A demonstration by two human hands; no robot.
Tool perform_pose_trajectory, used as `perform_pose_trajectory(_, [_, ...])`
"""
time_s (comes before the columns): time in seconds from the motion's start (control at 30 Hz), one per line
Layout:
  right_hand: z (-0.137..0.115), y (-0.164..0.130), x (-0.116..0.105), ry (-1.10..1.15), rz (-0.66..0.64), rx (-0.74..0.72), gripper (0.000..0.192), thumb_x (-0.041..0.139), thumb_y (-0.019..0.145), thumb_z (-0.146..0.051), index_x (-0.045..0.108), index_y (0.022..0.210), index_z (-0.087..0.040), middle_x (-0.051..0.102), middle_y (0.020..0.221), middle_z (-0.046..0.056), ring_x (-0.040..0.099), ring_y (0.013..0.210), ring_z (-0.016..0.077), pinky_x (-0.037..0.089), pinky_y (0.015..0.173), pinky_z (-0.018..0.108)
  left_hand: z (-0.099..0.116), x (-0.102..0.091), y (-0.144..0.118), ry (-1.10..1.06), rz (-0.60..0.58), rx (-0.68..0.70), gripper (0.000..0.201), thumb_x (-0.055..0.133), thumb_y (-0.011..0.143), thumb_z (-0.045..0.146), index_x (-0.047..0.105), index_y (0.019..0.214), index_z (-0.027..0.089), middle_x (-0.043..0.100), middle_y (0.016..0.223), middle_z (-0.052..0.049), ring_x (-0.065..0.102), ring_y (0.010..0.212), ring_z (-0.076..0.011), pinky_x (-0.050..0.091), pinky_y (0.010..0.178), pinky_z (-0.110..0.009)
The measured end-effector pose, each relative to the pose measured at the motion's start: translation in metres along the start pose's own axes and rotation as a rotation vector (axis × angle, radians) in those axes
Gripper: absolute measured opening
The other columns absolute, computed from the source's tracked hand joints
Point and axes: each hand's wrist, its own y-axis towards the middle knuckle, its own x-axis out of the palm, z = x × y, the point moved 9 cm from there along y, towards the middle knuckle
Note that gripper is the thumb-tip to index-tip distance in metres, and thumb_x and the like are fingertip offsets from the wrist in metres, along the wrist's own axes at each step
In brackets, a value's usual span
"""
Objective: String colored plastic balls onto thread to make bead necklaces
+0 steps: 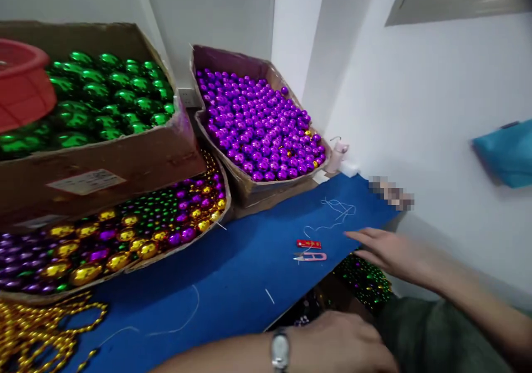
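My right hand lies flat with fingers stretched out at the right edge of the blue table, reaching toward a small pink thread snipper and a red lighter. It holds nothing. My left hand, with a watch on the wrist, rests low at the table's front edge with fingers curled; what it holds is hidden. Loose white thread lies on the cloth beyond the snipper.
Cardboard boxes stand at the back: green balls, purple balls, and mixed gold, purple and green balls. Gold bead strings lie front left. A red basin sits far left. Beads lie below the table.
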Motion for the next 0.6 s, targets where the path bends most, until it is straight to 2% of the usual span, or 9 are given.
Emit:
perform_pose_trajectory(0.03, [-0.021,0.031,0.002,-0.018,-0.022,-0.054,0.039,0.043,0.09,-0.041,0.05,0.127,-0.033,0.06,0.117,0.006,0.061,0.098,0.0248,0.05,0.08,0.036,-0.008,-0.019,-0.024,-0.023,0.104,-0.096,0.016,0.049,0.088,0.028,0.061,0.095,0.02,0.068,0.088,-0.002,0.061,0.086,-0.0137,0.046,0.078,-0.02])
perform_pose_trajectory(0.1, [-0.046,0.081,0.012,-0.035,-0.051,-0.092,0.031,0.045,0.091,-0.034,0.055,0.121,-0.033,0.062,0.11,0.005,0.061,0.096,0.0223,0.05,0.077,0.032,-0.026,-0.048,-0.072,-0.108,0.284,-0.294,0.016,0.045,0.09,0.022,0.06,0.092,0.021,0.067,0.088,-0.001,0.061,0.083,-0.0115,0.045,0.076,-0.019])
perform_pose_trajectory(0.2, [-0.061,0.116,0.036,-0.035,-0.104,-0.137,0.023,0.046,0.093,-0.03,0.061,0.108,-0.023,0.064,0.1,0.006,0.062,0.088,0.0192,0.049,0.075,0.033,-0.051,-0.062,-0.135,-0.243,0.479,-0.557,0.018,0.043,0.09,0.023,0.06,0.086,0.021,0.065,0.082,0.0,0.059,0.076,-0.0115,0.045,0.07,-0.02])
perform_pose_trajectory(0.3, [-0.076,0.115,0.062,0.01,-0.163,-0.249,0.025,0.048,0.094,-0.035,0.06,0.107,-0.017,0.063,0.101,0.005,0.061,0.086,0.016,0.049,0.076,0.034,-0.07,-0.051,-0.184,-0.361,0.597,-0.727,0.02,0.043,0.09,0.029,0.06,0.084,0.02,0.065,0.081,0.0,0.06,0.076,-0.0131,0.045,0.07,-0.021])
perform_pose_trajectory(0.4, [-0.087,0.108,0.081,0.041,-0.171,-0.315,0.025,0.044,0.095,-0.036,0.06,0.108,-0.023,0.061,0.106,0.004,0.06,0.091,0.0154,0.048,0.076,0.03,-0.086,-0.031,-0.221,-0.466,0.676,-0.857,0.023,0.045,0.089,0.036,0.06,0.083,0.02,0.067,0.081,-0.001,0.061,0.078,-0.015,0.046,0.071,-0.021])
perform_pose_trajectory(0.5, [-0.088,0.11,0.093,0.044,-0.149,-0.307,0.026,0.041,0.096,-0.035,0.062,0.108,-0.027,0.059,0.109,0.004,0.06,0.09,0.0149,0.047,0.075,0.027,-0.096,-0.015,-0.242,-0.526,0.71,-0.94,0.025,0.046,0.088,0.039,0.061,0.085,0.02,0.067,0.083,-0.001,0.061,0.08,-0.0159,0.045,0.073,-0.021])
perform_pose_trajectory(0.6, [-0.088,0.118,0.1,0.056,-0.136,-0.31,0.025,0.044,0.095,-0.034,0.06,0.11,-0.023,0.057,0.11,0.005,0.059,0.089,0.0158,0.048,0.076,0.031,-0.102,-0.005,-0.248,-0.541,0.714,-0.962,0.026,0.045,0.088,0.04,0.062,0.084,0.02,0.067,0.083,-0.001,0.061,0.08,-0.0158,0.045,0.073,-0.021])
